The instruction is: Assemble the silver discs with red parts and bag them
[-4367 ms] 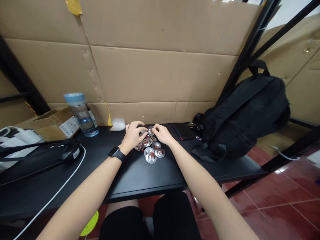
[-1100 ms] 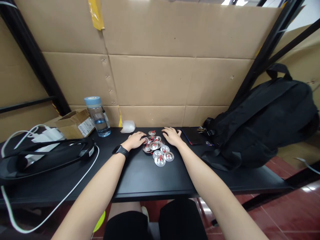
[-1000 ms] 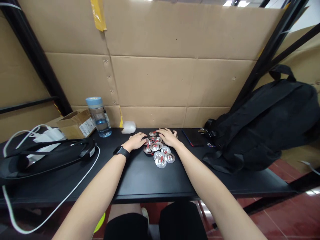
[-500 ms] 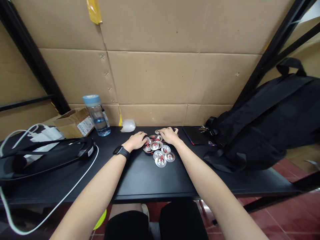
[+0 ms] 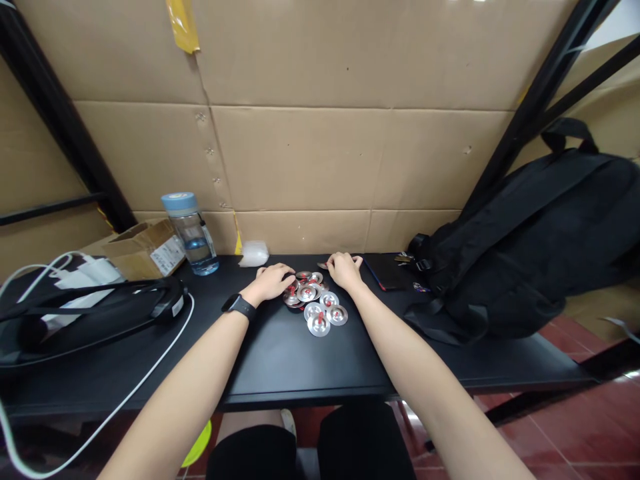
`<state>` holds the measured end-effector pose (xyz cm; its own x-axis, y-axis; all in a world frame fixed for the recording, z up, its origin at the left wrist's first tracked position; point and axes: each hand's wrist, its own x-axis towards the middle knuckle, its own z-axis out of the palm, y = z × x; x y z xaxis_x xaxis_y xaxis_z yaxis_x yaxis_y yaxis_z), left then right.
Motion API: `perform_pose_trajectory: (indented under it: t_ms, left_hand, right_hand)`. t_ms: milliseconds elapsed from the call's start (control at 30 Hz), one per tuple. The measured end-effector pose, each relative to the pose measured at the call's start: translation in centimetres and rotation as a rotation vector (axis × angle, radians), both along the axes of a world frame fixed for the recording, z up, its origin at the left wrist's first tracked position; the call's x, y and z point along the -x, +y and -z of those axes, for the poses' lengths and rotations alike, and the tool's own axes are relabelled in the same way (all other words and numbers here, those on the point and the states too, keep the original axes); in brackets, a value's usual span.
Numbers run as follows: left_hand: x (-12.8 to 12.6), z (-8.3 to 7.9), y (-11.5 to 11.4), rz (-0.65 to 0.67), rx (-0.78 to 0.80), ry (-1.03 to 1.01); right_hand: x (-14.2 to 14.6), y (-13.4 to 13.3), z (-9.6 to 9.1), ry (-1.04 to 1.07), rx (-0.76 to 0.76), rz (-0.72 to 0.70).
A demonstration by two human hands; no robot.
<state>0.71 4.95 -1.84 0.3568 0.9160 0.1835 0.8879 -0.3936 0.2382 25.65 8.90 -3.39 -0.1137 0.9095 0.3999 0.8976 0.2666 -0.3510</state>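
A pile of silver finger cymbals (image 5: 306,293) with red loops lies on the black shelf, several of them overlapping. At the pile's near right, more finger cymbals (image 5: 320,323) lie flat. My left hand (image 5: 271,283), wearing a black watch (image 5: 239,305), rests at the pile's left edge with fingers outstretched, the fingertips against the outer discs. Behind the pile on the right is my right hand (image 5: 344,270). Its fingers are closed on a single finger cymbal (image 5: 323,265), whose rim sticks out on the left; the rest is hidden by the hand.
On the left stand a water bottle (image 5: 193,237), a small cardboard box (image 5: 145,250) and a black bag (image 5: 95,303) with a white cable (image 5: 167,353). A white packet (image 5: 254,253) lies near the cardboard wall. To the right are a dark flat notebook-like item (image 5: 385,270) and a black backpack (image 5: 530,233).
My right hand has shifted right, away from the pile, carrying one finger cymbal with it. The left hand stays at the pile's left edge. The view has tilted slightly.
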Motion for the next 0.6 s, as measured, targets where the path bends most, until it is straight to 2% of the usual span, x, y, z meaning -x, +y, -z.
perform_pose_trajectory:
  t_ms: [100, 233, 300, 433, 600]
  left_hand:
    - [-0.1, 0.0, 0.1, -0.008, -0.085, -0.067]
    - [-0.7, -0.3, 0.0, 0.099, -0.166, -0.216]
    - [-1.1, -0.6, -0.2, 0.147, -0.198, -0.322]
    - [-1.7, -0.9, -0.4, 0.15, -0.235, -0.496]
    - [-1.9, -0.7, -0.2, 0.134, -0.225, -0.583]
  right_hand:
    - [0.2, -0.2, -0.4, 0.167, -0.024, -0.076]
    - [1.1, -1.1, -0.9, 0.403, -0.041, -0.313]
    - [1.8, -1.6, -1.1, 0.489, -0.058, -0.382]
    - [3.0, -2.8, -1.5, 0.579, -0.044, -0.436]
    - [3.3, -3.4, -1.7, 0.633, 0.024, -0.475]
